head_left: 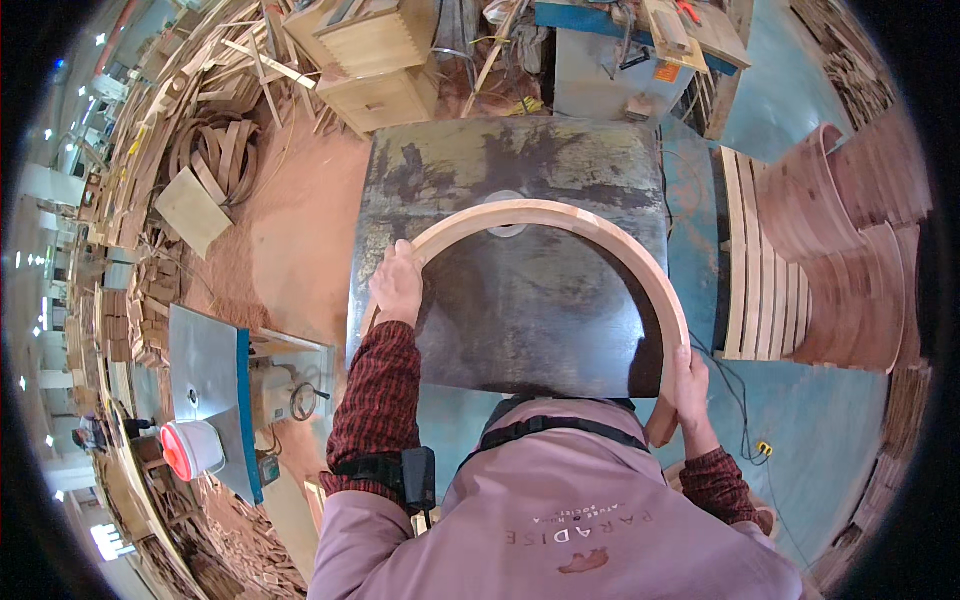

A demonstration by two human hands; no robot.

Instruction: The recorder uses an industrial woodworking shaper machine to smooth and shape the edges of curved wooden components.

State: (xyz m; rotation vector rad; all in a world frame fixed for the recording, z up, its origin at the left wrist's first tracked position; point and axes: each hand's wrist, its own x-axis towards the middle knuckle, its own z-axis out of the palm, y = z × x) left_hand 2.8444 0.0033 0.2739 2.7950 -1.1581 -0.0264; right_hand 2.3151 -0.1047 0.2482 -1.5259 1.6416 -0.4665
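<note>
A curved wooden piece (530,211), shaped like a wide arch, spans the dark metal machine table (520,330). Its two ends point toward me. My left hand (398,284) is closed around the left leg of the arch, fingers curled over it. Around the right leg, near its lower end, my right hand (691,385) is wrapped, the thumb lying along the wood. That right end reaches past the table's near edge. Under the top of the arch a round pale plate (507,229) is partly visible, set into the table.
Bent wooden panels (850,270) stand on a slatted stack (760,250) to the right. At left, a grey side table (210,390) bears a white bucket (203,447) with a red lid. Wooden boxes (375,70) and sawdust (310,200) lie beyond. Cables (735,395) run across the floor.
</note>
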